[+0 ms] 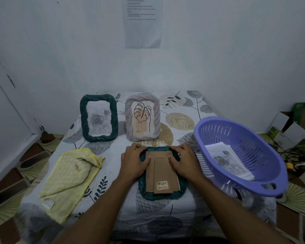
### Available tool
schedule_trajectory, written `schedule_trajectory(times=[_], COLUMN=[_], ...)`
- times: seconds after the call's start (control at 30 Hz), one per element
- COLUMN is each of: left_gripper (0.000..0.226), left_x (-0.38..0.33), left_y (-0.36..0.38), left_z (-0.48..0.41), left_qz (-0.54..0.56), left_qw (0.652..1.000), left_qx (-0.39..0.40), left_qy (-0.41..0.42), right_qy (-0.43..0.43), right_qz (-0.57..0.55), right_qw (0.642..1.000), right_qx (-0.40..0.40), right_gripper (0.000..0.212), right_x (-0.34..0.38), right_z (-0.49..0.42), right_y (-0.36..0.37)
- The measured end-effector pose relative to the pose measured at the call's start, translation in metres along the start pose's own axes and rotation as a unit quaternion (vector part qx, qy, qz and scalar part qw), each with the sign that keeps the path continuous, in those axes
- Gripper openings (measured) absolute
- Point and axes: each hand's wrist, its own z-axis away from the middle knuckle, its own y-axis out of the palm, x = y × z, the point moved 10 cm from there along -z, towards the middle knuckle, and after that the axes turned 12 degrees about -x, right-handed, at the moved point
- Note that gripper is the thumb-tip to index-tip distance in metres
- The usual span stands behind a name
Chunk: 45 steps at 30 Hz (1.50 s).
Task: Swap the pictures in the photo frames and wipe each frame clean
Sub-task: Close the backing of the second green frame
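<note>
A dark green frame lies face down in front of me, its brown cardboard back and stand facing up. My left hand grips its upper left edge, thumb on the cardboard. My right hand grips the upper right edge the same way. Behind it stand two upright frames: a dark green frame with a grey rose picture and a pale grey frame with a leaf drawing. A yellow cloth lies crumpled to the left.
A purple plastic basket sits tilted at the right, holding rose prints. The low table wears a leaf-patterned cover. Torn cardboard boxes lie on the floor at the far right. A printed sheet hangs on the wall.
</note>
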Motion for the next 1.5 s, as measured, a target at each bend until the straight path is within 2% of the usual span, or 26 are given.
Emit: schedule_trajectory(times=[0.23,0.5,0.73,0.97,1.17,1.3,1.5], left_gripper=[0.028,0.028,0.026,0.03,0.022,0.024,0.03], left_x=[0.0,0.0,0.001,-0.004,-0.008,-0.015,-0.022], left_y=[-0.001,-0.003,-0.011,-0.018,-0.041,-0.056,-0.067], left_z=[-0.003,0.0,0.002,0.007,0.049,0.086,0.116], left_qz=[0.02,0.033,0.065,0.082,0.083,0.086,0.084], left_qw=[1.0,0.999,0.997,0.996,0.996,0.996,0.996], left_qx=[0.006,-0.001,-0.035,-0.026,-0.022,-0.018,-0.026], left_qy=[-0.006,-0.005,-0.022,-0.021,0.003,0.025,-0.03], right_qy=[0.008,-0.008,-0.014,-0.007,-0.059,-0.039,-0.006], right_qz=[-0.035,-0.042,-0.039,-0.023,0.01,0.005,0.023], right_qw=[0.999,0.999,0.999,1.0,0.998,0.998,0.998], right_qx=[0.003,-0.004,-0.007,0.017,-0.005,-0.047,-0.056], right_gripper=[0.04,0.033,0.033,0.043,0.032,0.026,0.025], right_x=[-0.001,0.002,0.0,0.003,0.019,0.019,0.014], right_z=[-0.003,-0.002,-0.003,0.001,0.041,0.077,0.114], right_y=[-0.001,-0.005,-0.006,-0.006,-0.03,-0.055,-0.06])
